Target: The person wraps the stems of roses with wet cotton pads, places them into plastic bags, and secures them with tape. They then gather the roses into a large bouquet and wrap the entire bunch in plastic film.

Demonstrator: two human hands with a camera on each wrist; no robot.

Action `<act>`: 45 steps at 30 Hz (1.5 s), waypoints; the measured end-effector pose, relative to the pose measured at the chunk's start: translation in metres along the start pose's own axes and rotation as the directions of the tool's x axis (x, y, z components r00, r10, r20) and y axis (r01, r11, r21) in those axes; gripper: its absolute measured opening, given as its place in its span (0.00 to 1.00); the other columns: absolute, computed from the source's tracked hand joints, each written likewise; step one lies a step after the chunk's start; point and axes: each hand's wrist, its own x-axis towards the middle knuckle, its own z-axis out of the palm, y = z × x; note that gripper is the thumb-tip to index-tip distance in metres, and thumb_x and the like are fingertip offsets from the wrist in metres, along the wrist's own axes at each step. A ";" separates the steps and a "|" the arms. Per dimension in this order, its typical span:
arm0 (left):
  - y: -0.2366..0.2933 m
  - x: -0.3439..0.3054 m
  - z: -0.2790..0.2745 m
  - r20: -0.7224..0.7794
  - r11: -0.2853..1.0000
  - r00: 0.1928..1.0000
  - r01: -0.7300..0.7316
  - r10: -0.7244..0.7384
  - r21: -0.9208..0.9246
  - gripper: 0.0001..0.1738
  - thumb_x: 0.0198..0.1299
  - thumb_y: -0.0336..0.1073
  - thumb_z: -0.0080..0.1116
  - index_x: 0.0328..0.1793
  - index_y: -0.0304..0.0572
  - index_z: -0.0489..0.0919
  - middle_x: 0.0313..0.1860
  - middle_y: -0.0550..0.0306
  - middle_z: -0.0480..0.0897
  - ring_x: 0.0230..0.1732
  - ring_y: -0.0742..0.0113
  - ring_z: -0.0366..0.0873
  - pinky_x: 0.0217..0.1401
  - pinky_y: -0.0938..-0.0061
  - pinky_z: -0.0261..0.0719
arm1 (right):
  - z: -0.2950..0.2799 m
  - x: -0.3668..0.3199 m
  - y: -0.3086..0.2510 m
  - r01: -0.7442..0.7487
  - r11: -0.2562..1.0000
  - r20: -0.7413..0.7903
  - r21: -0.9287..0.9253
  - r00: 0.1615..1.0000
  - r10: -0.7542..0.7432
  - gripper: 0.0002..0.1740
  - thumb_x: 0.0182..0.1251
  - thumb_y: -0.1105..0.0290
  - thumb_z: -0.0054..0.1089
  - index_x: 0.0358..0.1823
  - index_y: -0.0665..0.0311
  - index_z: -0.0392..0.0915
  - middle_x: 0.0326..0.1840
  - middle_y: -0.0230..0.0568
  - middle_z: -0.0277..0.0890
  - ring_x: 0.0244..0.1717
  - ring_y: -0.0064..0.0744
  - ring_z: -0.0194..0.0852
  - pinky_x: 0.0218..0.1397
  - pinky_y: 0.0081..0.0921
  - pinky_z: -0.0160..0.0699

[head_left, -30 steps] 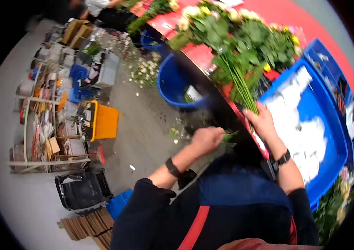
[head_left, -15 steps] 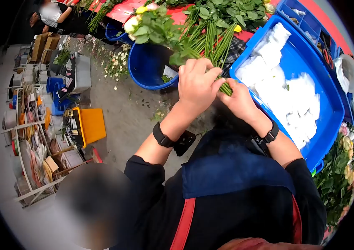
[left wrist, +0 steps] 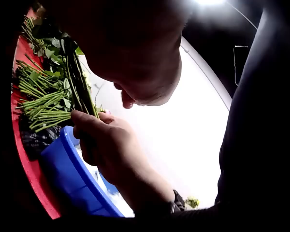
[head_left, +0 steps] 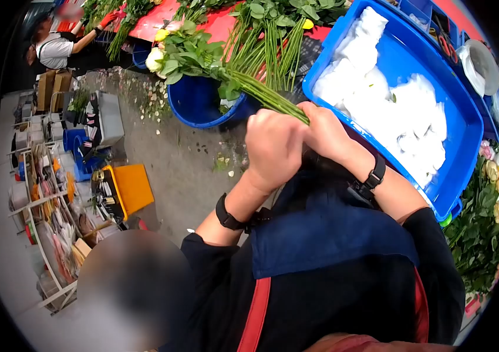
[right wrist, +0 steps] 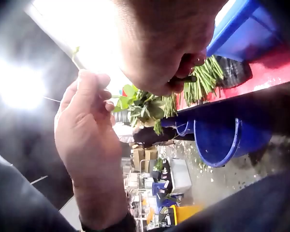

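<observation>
right hand point(head_left: 326, 132) grips flower stems point(head_left: 261, 94) | left hand point(head_left: 273, 146) curled alongside (grasp hidden) | their ends covered

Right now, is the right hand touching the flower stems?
Touching. The head view shows the right hand closed round the lower ends of the flower stems; the left wrist view shows its fingers curled round them.

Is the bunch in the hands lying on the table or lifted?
Lifted. The right hand grips the bunch by its stems; blooms stick out over the blue bucket.

The person wears black sleeves point(head_left: 214, 261), a navy apron point(head_left: 331, 240), red strap point(head_left: 258, 317), black wristbands point(head_left: 226, 216).
</observation>
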 end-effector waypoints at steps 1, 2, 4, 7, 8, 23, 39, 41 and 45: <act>-0.004 -0.006 0.002 -0.033 0.999 0.999 0.042 -0.041 0.004 0.04 0.59 0.30 0.61 0.35 0.40 0.77 0.28 0.57 0.81 0.29 0.61 0.76 0.34 0.69 0.72 | 0.001 -0.001 0.000 -0.010 1.000 0.005 -0.009 1.000 0.010 0.17 0.56 0.68 0.65 0.43 0.70 0.73 0.29 0.60 0.77 0.34 0.60 0.77 0.37 0.47 0.74; -0.008 -0.011 0.000 0.097 0.869 0.877 0.480 -0.470 -0.125 0.07 0.62 0.32 0.61 0.36 0.37 0.78 0.24 0.60 0.82 0.24 0.74 0.76 0.27 0.78 0.72 | 0.001 -0.002 -0.003 -0.019 1.000 0.005 -0.019 1.000 0.019 0.17 0.56 0.68 0.64 0.43 0.70 0.73 0.29 0.60 0.77 0.34 0.60 0.77 0.37 0.47 0.74; -0.010 -0.005 -0.006 0.155 0.718 0.759 0.649 -0.632 -0.252 0.09 0.62 0.34 0.62 0.38 0.33 0.80 0.23 0.62 0.82 0.23 0.82 0.74 0.25 0.84 0.70 | 0.001 -0.001 -0.002 -0.021 0.999 0.008 -0.039 1.000 0.021 0.17 0.56 0.69 0.64 0.44 0.70 0.73 0.30 0.60 0.77 0.34 0.59 0.77 0.37 0.47 0.74; -0.014 -0.005 0.005 0.281 0.662 0.722 0.692 -0.632 -0.288 0.09 0.61 0.33 0.63 0.39 0.33 0.81 0.22 0.60 0.81 0.23 0.80 0.73 0.26 0.82 0.70 | 0.005 -0.005 0.002 -0.013 0.999 0.017 -0.033 1.000 0.013 0.18 0.56 0.70 0.64 0.46 0.70 0.74 0.31 0.59 0.78 0.36 0.59 0.77 0.39 0.45 0.75; -0.015 -0.006 0.009 0.316 0.648 0.720 0.693 -0.618 -0.315 0.09 0.60 0.33 0.64 0.40 0.33 0.81 0.22 0.60 0.81 0.23 0.78 0.73 0.26 0.81 0.70 | 0.006 -0.005 -0.001 -0.016 1.000 0.006 -0.011 1.000 0.016 0.17 0.56 0.70 0.64 0.46 0.69 0.75 0.32 0.59 0.77 0.37 0.58 0.78 0.40 0.43 0.75; -0.037 -0.078 -0.045 0.507 0.768 0.690 0.111 -0.516 0.631 0.09 0.51 0.33 0.66 0.34 0.36 0.79 0.42 0.50 0.83 0.46 0.55 0.80 0.43 0.60 0.76 | -0.008 -0.004 0.011 0.068 0.991 0.075 -0.113 0.995 -0.060 0.17 0.54 0.66 0.66 0.39 0.69 0.73 0.28 0.57 0.77 0.34 0.58 0.78 0.37 0.47 0.76; 0.035 0.023 0.077 0.886 0.927 0.406 0.368 -0.226 0.067 0.24 0.53 0.44 0.69 0.52 0.37 0.79 0.29 0.45 0.82 0.33 0.56 0.83 0.38 0.64 0.78 | -0.147 -0.092 0.031 0.001 1.000 -0.038 -0.013 0.999 -0.001 0.19 0.52 0.62 0.70 0.41 0.66 0.80 0.33 0.48 0.79 0.38 0.49 0.79 0.44 0.36 0.77; 0.053 0.033 0.080 0.878 0.857 0.366 0.508 -0.310 0.090 0.19 0.56 0.44 0.68 0.44 0.37 0.81 0.26 0.49 0.81 0.30 0.64 0.81 0.36 0.67 0.77 | -0.189 -0.123 0.084 -0.296 0.954 -0.099 -0.054 0.952 0.289 0.14 0.56 0.62 0.66 0.30 0.69 0.82 0.29 0.51 0.78 0.35 0.48 0.80 0.40 0.39 0.77; 0.079 0.038 0.113 0.894 0.746 0.238 0.650 -0.381 0.145 0.17 0.58 0.44 0.66 0.40 0.36 0.82 0.17 0.57 0.76 0.20 0.73 0.74 0.26 0.72 0.73 | -0.243 -0.183 0.163 -0.756 0.459 -0.351 -0.467 0.634 0.689 0.15 0.56 0.59 0.59 0.33 0.64 0.85 0.33 0.54 0.81 0.39 0.51 0.81 0.45 0.43 0.78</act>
